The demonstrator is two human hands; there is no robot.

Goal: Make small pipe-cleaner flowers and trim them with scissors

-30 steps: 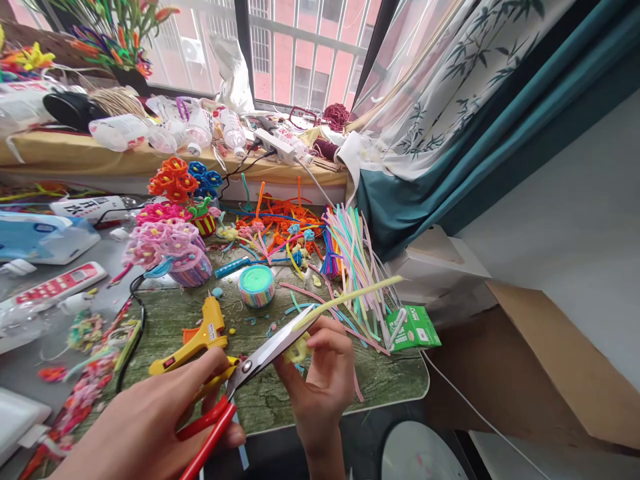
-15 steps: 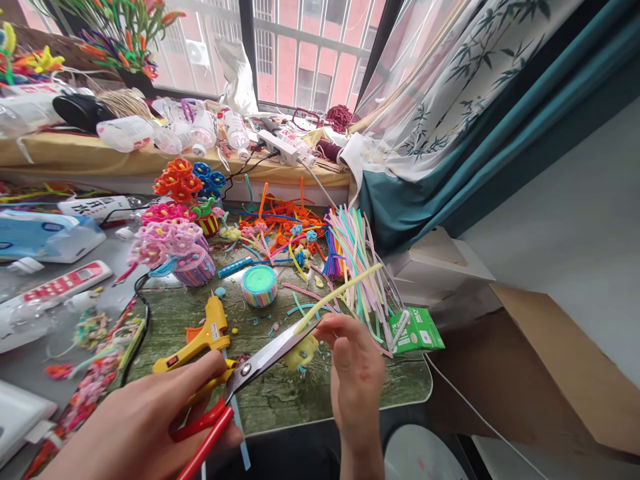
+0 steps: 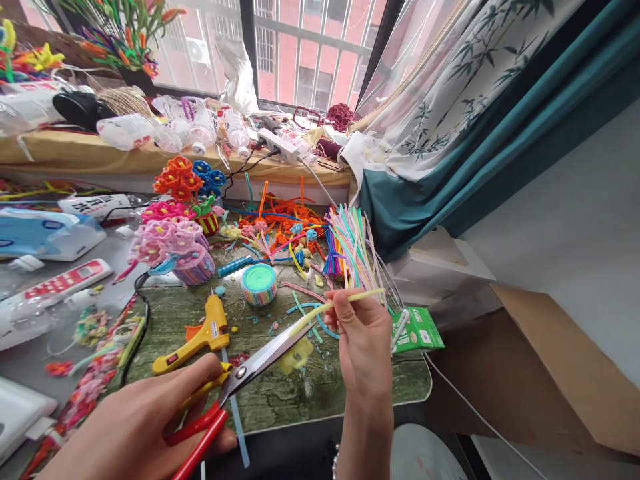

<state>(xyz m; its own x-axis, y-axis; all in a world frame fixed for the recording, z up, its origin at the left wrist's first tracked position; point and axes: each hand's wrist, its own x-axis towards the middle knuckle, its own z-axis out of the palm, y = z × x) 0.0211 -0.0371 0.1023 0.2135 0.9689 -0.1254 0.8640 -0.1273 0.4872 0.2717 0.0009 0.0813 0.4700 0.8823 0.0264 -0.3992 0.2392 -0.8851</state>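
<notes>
My left hand (image 3: 155, 407) is closed around the handles of a pair of scissors (image 3: 265, 360) with red and yellow grips. The blades point up and right, lying along a pale yellow pipe cleaner (image 3: 320, 309). Thumb and fingers of my right hand (image 3: 367, 333) pinch that pipe cleaner, whose free end sticks out to the right. A looped yellow pipe-cleaner flower (image 3: 296, 357) shows beneath the blade tips; whether it joins the strand I cannot tell. Left of the blades lies a yellow glue gun (image 3: 210, 330) with a clear stick.
Behind my hands stand a striped pot with turquoise top (image 3: 259, 285) and pink pipe-cleaner flowers (image 3: 170, 243). A bundle of pastel pipe cleaners (image 3: 357, 250) lies beside a green packet (image 3: 417, 330). Bottles (image 3: 125, 131) line the sill; a cardboard box (image 3: 560, 353) is at right.
My right hand has gone from loosely curled fingers to a pinch on the yellow pipe cleaner, whose free end is lower. The scissors and yellow flower have shifted slightly down and left.
</notes>
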